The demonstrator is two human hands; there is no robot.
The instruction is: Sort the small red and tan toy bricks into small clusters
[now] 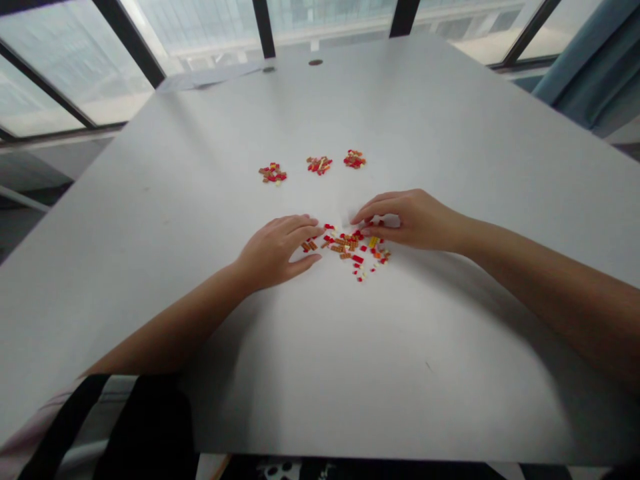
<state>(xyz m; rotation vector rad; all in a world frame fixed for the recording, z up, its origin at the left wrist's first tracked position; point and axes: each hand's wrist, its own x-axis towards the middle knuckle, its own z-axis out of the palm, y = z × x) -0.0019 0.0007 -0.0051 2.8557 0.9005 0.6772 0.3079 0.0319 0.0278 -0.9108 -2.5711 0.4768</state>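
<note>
A loose spread of small building bricks (346,244) in red, brown, yellow and white lies on the white table between my hands. On its left side, my left hand (281,248) rests low with thumb and fingers apart, a few brown and red bricks showing between them. My right hand (404,219) reaches in from the right, fingers bent down over the edge of the spread. Its thumb and fingertips are apart near red bricks, and I see nothing held in it. Part of the spread is hidden under the fingers of both hands.
Three small brick piles stand in a row farther back: a left pile (273,173), a middle pile (319,165) and a right pile (355,159). The white table (350,373) reaches back to windows. A blue curtain (595,67) hangs at the right.
</note>
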